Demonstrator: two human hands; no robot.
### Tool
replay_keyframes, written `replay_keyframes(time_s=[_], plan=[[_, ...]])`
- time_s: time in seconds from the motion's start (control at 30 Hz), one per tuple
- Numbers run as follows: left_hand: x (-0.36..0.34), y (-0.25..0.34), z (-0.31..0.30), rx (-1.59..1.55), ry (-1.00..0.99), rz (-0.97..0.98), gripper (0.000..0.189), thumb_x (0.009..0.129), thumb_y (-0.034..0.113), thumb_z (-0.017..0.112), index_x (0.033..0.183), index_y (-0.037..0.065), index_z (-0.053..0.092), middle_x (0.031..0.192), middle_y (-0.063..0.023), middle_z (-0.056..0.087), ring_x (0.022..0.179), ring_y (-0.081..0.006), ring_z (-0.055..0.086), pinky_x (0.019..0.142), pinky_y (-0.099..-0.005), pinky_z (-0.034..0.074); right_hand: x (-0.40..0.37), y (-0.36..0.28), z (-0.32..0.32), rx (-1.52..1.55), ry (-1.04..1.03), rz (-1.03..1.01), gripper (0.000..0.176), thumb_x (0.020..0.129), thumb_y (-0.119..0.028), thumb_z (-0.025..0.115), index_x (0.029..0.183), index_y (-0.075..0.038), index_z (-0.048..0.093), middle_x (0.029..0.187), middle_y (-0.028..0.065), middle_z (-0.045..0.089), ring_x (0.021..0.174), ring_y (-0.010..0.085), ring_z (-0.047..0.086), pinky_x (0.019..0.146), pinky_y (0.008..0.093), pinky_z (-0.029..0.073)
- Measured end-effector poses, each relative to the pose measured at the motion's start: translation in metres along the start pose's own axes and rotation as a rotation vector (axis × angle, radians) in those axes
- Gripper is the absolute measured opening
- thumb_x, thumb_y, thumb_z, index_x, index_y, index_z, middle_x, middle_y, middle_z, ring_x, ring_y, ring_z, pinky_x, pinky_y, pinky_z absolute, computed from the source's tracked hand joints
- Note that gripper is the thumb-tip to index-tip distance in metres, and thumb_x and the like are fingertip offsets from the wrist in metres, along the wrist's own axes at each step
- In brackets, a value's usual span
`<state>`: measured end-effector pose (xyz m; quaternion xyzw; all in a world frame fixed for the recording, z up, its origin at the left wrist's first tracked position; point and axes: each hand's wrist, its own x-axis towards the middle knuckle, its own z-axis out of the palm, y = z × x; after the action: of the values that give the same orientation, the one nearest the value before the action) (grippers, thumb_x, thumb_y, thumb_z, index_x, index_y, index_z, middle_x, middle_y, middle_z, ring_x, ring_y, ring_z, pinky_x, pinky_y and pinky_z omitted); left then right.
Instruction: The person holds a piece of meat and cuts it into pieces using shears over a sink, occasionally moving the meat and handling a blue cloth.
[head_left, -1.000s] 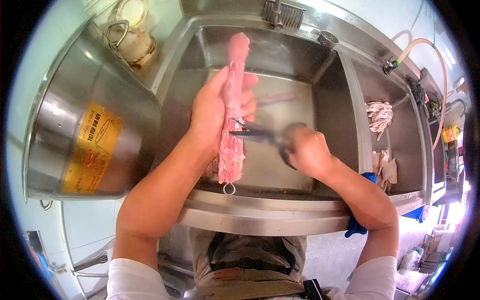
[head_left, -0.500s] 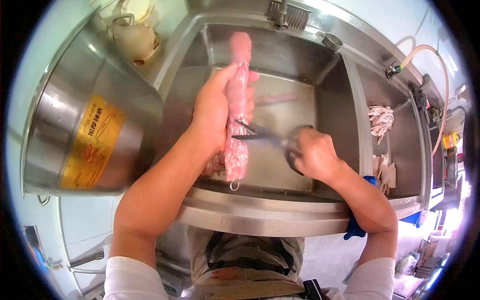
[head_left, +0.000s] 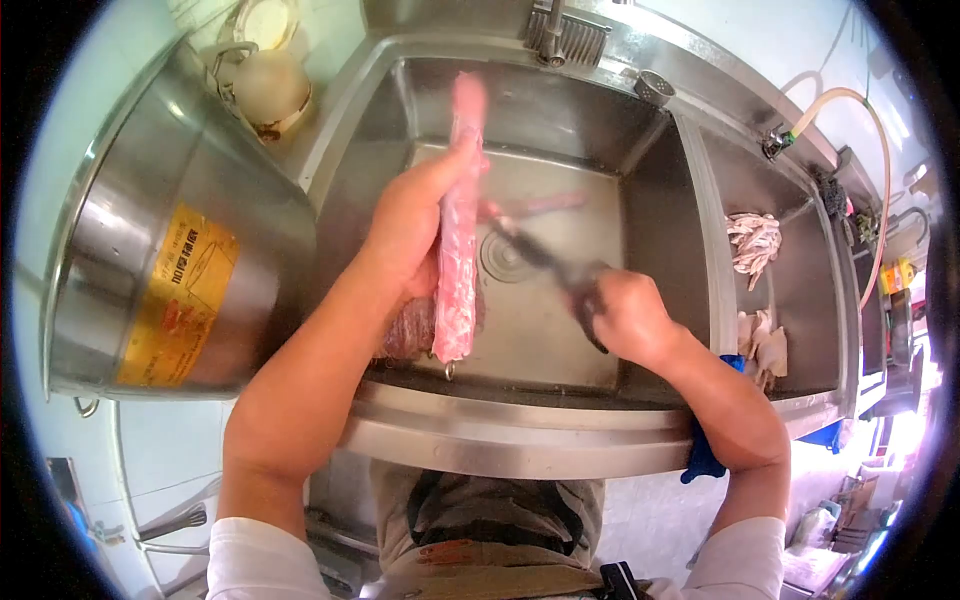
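A long pink strip of meat (head_left: 457,290) stands nearly upright in my left hand (head_left: 405,225), whose fingers wrap round its upper middle. From its lower end pokes a small metal ring (head_left: 449,371). My right hand (head_left: 632,312) is closed on the handles of dark scissors (head_left: 540,256). The scissors are blurred, with their tips just right of the strip near my left fingers. Darker meat (head_left: 408,332) shows behind the strip, low in the sink. Another thin pinkish length (head_left: 550,203) lies on the sink floor.
Both hands are over a deep steel sink (head_left: 560,400). A large steel pot (head_left: 100,290) with a yellow label stands close on the left. To the right, a second basin holds pale strips (head_left: 755,245) and flat pale pieces (head_left: 765,345). A hose (head_left: 885,180) curves beyond it.
The meat strip and my left hand have shifted slightly left. The scissors' blades, earlier open across the strip, now appear beside it, angled more upward. More of the darker meat shows.
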<state>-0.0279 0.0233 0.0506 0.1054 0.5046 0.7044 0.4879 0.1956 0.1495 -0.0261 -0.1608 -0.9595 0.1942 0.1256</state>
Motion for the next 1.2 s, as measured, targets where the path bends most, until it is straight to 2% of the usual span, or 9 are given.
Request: replay_keyframes(time_s=[0.13, 0.2, 0.4, 0.6, 0.7, 0.8, 0.9, 1.07, 1.2], plan=[[0.004, -0.006, -0.001, 0.031, -0.012, 0.061, 0.049, 0.087, 0.05, 0.063, 0.097, 0.002, 0.054, 0.064, -0.0033, 0.051, 0.049, -0.0136, 0.05, 0.044, -0.0272, 0.041, 0.001, -0.019, -0.007, -0.012, -0.102, 0.014, 0.022, 0.069, -0.012, 0.065, 0.08, 0.002, 0.051, 0.075, 0.0203, 0.059, 0.071, 0.0398, 0.059, 0.063, 0.046, 0.049], [0.004, -0.004, 0.005, 0.059, 0.062, 0.06, 0.054, 0.088, 0.057, 0.057, 0.094, 0.003, 0.052, 0.06, -0.0029, 0.05, 0.043, -0.0133, 0.047, 0.04, -0.0277, 0.039, 0.002, -0.025, -0.006, -0.024, -0.05, -0.015, 0.024, 0.071, -0.014, 0.067, 0.078, 0.002, 0.051, 0.074, 0.0202, 0.059, 0.069, 0.039, 0.06, 0.062, 0.0457, 0.049], [0.003, -0.01, 0.004, -0.041, -0.015, 0.048, 0.059, 0.089, 0.064, 0.047, 0.093, 0.005, 0.051, 0.058, -0.0019, 0.047, 0.043, -0.0131, 0.045, 0.04, -0.0273, 0.038, 0.002, -0.024, 0.001, -0.219, 0.103, -0.13, 0.029, 0.072, -0.018, 0.071, 0.074, 0.002, 0.051, 0.07, 0.0199, 0.058, 0.063, 0.0358, 0.06, 0.055, 0.0428, 0.049], [-0.001, -0.011, 0.004, -0.162, 0.16, 0.029, 0.054, 0.088, 0.059, 0.052, 0.094, 0.006, 0.051, 0.058, -0.0001, 0.042, 0.046, -0.0122, 0.04, 0.042, -0.0271, 0.033, 0.004, -0.01, 0.004, -0.26, 0.136, -0.169, 0.024, 0.07, -0.014, 0.07, 0.069, 0.001, 0.052, 0.061, 0.0156, 0.056, 0.055, 0.0357, 0.058, 0.052, 0.0426, 0.049], [-0.005, -0.002, 0.003, -0.08, 0.129, 0.045, 0.053, 0.085, 0.06, 0.056, 0.085, 0.007, 0.051, 0.059, -0.0027, 0.046, 0.049, -0.0162, 0.046, 0.045, -0.0307, 0.04, 0.003, -0.008, 0.006, -0.167, 0.113, -0.107, 0.021, 0.068, -0.011, 0.069, 0.07, 0.001, 0.052, 0.063, 0.0162, 0.057, 0.057, 0.0369, 0.058, 0.053, 0.0439, 0.049], [0.006, -0.007, -0.003, -0.13, 0.13, 0.116, 0.051, 0.084, 0.058, 0.057, 0.083, 0.007, 0.05, 0.059, -0.0022, 0.046, 0.048, -0.0158, 0.046, 0.044, -0.0309, 0.039, 0.005, -0.016, 0.006, -0.129, 0.068, -0.092, 0.02, 0.068, -0.01, 0.068, 0.073, 0.002, 0.053, 0.068, 0.0179, 0.058, 0.061, 0.0379, 0.059, 0.056, 0.0447, 0.049], [-0.001, -0.006, 0.001, -0.187, 0.1, 0.036, 0.048, 0.086, 0.055, 0.058, 0.087, 0.008, 0.051, 0.06, 0.0007, 0.04, 0.047, -0.0111, 0.038, 0.041, -0.0269, 0.031, 0.007, -0.025, 0.006, -0.142, 0.044, -0.096, 0.021, 0.068, -0.011, 0.068, 0.074, 0.002, 0.052, 0.071, 0.0196, 0.058, 0.064, 0.0379, 0.06, 0.057, 0.0442, 0.05], [0.0, -0.01, 0.0, -0.152, 0.106, 0.055, 0.047, 0.085, 0.055, 0.059, 0.081, 0.009, 0.05, 0.06, 0.0, 0.044, 0.047, -0.0132, 0.042, 0.042, -0.0285, 0.034, 0.002, -0.012, 0.018, -0.211, 0.013, -0.094, 0.021, 0.068, -0.01, 0.069, 0.073, 0.002, 0.052, 0.068, 0.0205, 0.058, 0.062, 0.038, 0.06, 0.057, 0.0441, 0.051], [0.002, -0.005, 0.004, -0.186, 0.143, 0.11, 0.048, 0.084, 0.056, 0.06, 0.077, 0.01, 0.049, 0.058, -0.0002, 0.045, 0.045, -0.0135, 0.042, 0.041, -0.0291, 0.035, 0.002, -0.001, 0.02, -0.077, 0.065, -0.045, 0.02, 0.07, -0.01, 0.068, 0.073, 0.002, 0.053, 0.069, 0.0204, 0.059, 0.063, 0.0403, 0.059, 0.057, 0.0449, 0.049]])
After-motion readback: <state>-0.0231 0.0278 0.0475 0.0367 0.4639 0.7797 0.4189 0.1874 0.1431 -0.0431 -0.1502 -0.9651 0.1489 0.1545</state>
